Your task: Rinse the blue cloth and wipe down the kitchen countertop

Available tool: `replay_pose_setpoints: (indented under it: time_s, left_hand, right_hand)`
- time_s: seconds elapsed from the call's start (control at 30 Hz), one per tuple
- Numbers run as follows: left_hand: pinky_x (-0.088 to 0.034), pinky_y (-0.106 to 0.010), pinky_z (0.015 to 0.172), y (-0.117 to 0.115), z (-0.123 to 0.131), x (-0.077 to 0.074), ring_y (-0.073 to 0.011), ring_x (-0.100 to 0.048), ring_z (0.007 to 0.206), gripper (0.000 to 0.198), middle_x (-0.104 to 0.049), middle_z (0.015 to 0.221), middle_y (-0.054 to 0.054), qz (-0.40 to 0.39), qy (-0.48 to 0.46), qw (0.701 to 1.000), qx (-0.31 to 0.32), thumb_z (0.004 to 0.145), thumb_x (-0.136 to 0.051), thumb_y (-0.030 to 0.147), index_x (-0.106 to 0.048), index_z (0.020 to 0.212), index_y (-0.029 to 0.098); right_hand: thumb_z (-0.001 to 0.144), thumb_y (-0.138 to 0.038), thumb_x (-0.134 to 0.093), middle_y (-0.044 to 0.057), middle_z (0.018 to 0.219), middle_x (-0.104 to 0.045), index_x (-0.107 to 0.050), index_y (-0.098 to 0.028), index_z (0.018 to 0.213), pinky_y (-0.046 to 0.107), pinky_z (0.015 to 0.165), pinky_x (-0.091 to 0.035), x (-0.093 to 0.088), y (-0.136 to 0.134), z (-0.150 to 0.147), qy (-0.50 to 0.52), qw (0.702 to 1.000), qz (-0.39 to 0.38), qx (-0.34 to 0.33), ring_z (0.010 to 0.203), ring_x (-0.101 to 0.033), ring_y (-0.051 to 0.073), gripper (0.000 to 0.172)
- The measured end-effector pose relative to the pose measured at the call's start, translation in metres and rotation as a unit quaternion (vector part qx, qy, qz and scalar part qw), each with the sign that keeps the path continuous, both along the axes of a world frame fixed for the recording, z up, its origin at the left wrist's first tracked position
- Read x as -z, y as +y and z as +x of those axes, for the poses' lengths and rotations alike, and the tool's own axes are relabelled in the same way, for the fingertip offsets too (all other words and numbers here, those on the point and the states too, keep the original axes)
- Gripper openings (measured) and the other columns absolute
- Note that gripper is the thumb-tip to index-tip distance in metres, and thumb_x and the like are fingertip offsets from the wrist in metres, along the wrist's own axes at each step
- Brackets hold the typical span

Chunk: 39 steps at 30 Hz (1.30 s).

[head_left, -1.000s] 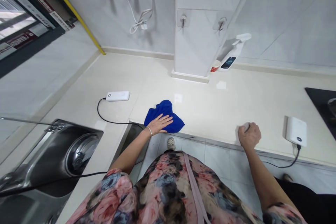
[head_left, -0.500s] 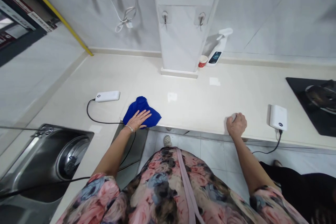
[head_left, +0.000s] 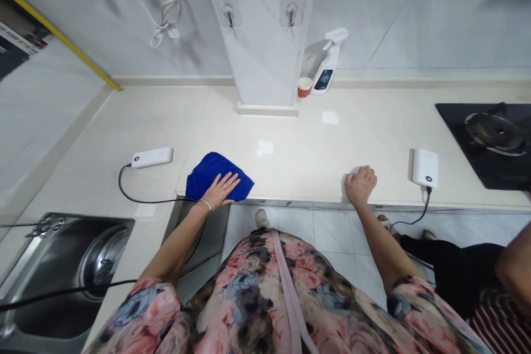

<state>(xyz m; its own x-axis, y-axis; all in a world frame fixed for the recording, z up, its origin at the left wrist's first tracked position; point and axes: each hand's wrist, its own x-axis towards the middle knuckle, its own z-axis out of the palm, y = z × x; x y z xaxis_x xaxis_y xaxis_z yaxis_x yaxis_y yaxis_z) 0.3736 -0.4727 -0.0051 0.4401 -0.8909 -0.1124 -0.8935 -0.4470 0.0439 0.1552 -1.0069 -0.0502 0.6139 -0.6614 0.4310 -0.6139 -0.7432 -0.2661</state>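
Observation:
A blue cloth point(head_left: 213, 168) lies near the front edge of the cream countertop point(head_left: 298, 160). My left hand point(head_left: 219, 188) rests flat on the cloth's right part, palm down, fingers stretched and slightly spread. Farther right, my right hand point(head_left: 360, 183) leans on the counter by its front edge with the fingers curled into a fist. Nothing shows in that fist, though its underside is hidden. To its right sits a white power bank point(head_left: 425, 167) with a black cable plugged in.
Another white power bank point(head_left: 152, 157) lies left of the cloth, its cable running over the edge. A steel sink point(head_left: 53, 265) is at left. A spray bottle point(head_left: 327, 63) and paper cup point(head_left: 305, 87) stand by the pillar. A gas stove point(head_left: 493, 144) and another person point(head_left: 460, 274) are at right.
The view has shifted, so most things sit farther left in the picture. The cloth looks flatter and more spread out under my left hand. My right fist stays on the counter.

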Motion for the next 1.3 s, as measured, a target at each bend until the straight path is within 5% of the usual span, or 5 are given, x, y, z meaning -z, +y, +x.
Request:
replay_pose_setpoints:
  time_s: [0.17, 0.57, 0.93, 1.3]
  left_hand:
    - [-0.011, -0.058, 0.127, -0.037, -0.012, 0.002, -0.0312, -0.015, 0.158, 0.076, -0.031, 0.166, -0.019, -0.001, 0.001, 0.999, 0.039, 0.096, -0.063, 0.042, -0.031, 0.161, 0.018]
    - [-0.005, -0.06, 0.128, -0.17, -0.062, -0.001, -0.0327, -0.006, 0.159, 0.087, -0.023, 0.169, -0.017, -0.006, 0.024, 0.991, 0.129, 0.094, -0.066, 0.047, -0.023, 0.163, 0.016]
    - [-0.005, -0.063, 0.128, -0.287, -0.106, 0.003, -0.032, -0.001, 0.159, 0.09, -0.013, 0.171, -0.015, -0.015, 0.051, 0.98, 0.19, 0.095, -0.062, 0.044, -0.012, 0.166, 0.019]
    - [-0.003, -0.065, 0.128, -0.354, -0.128, 0.013, -0.0332, 0.0, 0.159, 0.087, -0.011, 0.172, -0.013, -0.034, 0.07, 0.971, 0.227, 0.095, -0.058, 0.038, -0.012, 0.166, 0.017]
  right_hand:
    - [0.09, -0.026, -0.04, 0.029, 0.145, -0.049, -0.049, -0.005, 0.136, 0.069, 0.112, -0.034, -0.001, 0.002, 0.001, 0.005, 1.0, 0.014, 0.0, 0.142, -0.039, 0.041, 0.052]
    - [0.091, -0.024, -0.039, 0.029, 0.15, -0.046, -0.049, -0.001, 0.137, 0.068, 0.118, -0.029, -0.014, 0.009, 0.007, 0.024, 0.998, 0.059, 0.016, 0.147, -0.033, 0.039, 0.052]
    - [0.097, -0.031, -0.033, 0.025, 0.152, -0.045, -0.051, -0.007, 0.137, 0.064, 0.122, -0.022, -0.007, 0.001, 0.005, -0.055, 0.99, 0.132, 0.011, 0.149, -0.03, 0.033, 0.05]
    - [0.102, -0.044, -0.032, 0.019, 0.16, -0.04, -0.053, -0.012, 0.139, 0.06, 0.125, -0.022, -0.002, -0.013, -0.003, -0.018, 0.984, 0.174, -0.015, 0.154, -0.027, 0.032, 0.054]
